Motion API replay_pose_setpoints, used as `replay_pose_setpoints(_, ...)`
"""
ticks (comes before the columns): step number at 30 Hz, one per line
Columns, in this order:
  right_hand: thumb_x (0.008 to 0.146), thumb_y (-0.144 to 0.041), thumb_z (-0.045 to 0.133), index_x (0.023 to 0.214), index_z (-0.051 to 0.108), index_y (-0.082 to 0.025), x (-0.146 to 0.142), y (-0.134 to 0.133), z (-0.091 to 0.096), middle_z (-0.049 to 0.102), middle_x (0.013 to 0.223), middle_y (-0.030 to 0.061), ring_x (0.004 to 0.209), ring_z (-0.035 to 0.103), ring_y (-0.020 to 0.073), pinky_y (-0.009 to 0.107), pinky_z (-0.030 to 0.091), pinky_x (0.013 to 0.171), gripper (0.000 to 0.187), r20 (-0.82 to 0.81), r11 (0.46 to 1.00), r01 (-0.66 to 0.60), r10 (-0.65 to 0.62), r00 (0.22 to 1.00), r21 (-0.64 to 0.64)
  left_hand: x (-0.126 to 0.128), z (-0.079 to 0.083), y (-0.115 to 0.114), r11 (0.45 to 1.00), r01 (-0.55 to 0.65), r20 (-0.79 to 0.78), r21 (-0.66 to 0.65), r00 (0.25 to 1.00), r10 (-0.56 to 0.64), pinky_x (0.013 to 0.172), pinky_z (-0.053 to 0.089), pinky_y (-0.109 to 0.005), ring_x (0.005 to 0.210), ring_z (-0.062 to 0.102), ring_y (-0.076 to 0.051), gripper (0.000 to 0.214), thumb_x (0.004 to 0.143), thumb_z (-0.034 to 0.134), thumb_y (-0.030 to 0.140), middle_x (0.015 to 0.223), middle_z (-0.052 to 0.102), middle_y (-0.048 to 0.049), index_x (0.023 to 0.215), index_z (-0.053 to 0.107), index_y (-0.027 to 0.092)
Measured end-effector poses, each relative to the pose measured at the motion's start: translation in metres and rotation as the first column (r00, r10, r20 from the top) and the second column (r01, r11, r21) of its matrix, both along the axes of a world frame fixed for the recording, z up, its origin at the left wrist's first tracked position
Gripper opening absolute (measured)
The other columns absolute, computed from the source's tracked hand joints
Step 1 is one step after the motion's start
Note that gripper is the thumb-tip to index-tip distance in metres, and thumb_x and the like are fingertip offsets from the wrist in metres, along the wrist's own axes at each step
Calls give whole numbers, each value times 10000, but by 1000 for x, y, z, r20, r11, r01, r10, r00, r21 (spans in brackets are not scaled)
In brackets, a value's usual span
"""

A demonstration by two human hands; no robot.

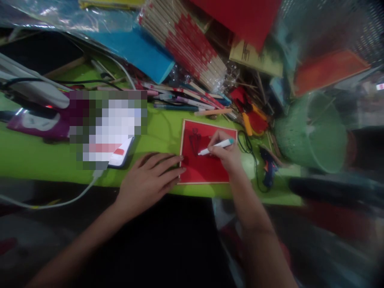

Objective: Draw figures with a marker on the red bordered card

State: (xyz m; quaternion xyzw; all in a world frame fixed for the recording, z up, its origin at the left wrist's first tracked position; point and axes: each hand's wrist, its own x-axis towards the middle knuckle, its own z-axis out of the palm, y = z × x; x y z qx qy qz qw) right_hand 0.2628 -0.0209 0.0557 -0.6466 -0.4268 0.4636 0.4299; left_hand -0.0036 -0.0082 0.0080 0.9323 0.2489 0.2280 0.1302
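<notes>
A red card (204, 168) with a pale border lies on the green table (162, 128), with a dark drawing near its upper left. My right hand (226, 152) is closed round a white marker with a teal end (217, 146), its tip on the drawing. My left hand (151, 178) lies flat with fingers stretched out, fingertips pressing on the card's left edge.
A phone (121, 157) with a white cable lies left of my left hand. Pens and pencils (186, 100), a pack of sticks (186, 44), coloured sheets, red-and-yellow pliers (250, 118), a blue glue gun (269, 170) and a green basket (312, 134) crowd the back and right.
</notes>
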Motion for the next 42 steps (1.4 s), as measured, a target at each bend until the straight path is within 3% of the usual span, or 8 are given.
replay_pose_setpoints(6,657,-285,699,658,585,-235,1,-1,-2,574,579,-51,547,493,122,266,398,541,124,-32,1000,-27,27,999,12,0,0,0,1000,0,2,12,1000,0,980,512,-463,1237,672,-268,244,1046,638,291,1436,727,24,1269,737,311)
replay_pose_setpoints(11,719,-292,711,721,599,-239,8,2,-15,579,637,-55,592,531,122,270,438,588,124,16,977,151,-155,988,152,1,2,1,1000,-5,21,4,1000,5,982,517,-449,1240,676,-251,249,1037,654,271,1442,723,27,1269,733,316)
replay_pose_setpoints(14,748,-289,707,749,590,-242,11,4,-21,582,649,-56,602,541,121,272,455,603,126,41,964,192,-202,979,182,1,2,1,1000,0,14,13,1000,0,983,517,-464,1239,677,-260,238,1043,648,276,1444,723,23,1263,735,302)
replay_pose_setpoints(42,771,-278,702,744,602,-238,8,5,-17,593,650,-57,607,537,121,277,448,619,110,86,972,156,-173,981,176,1,4,1,1000,-3,14,30,1000,3,976,521,-449,1234,676,-255,231,1049,631,275,1427,735,13,1247,748,301)
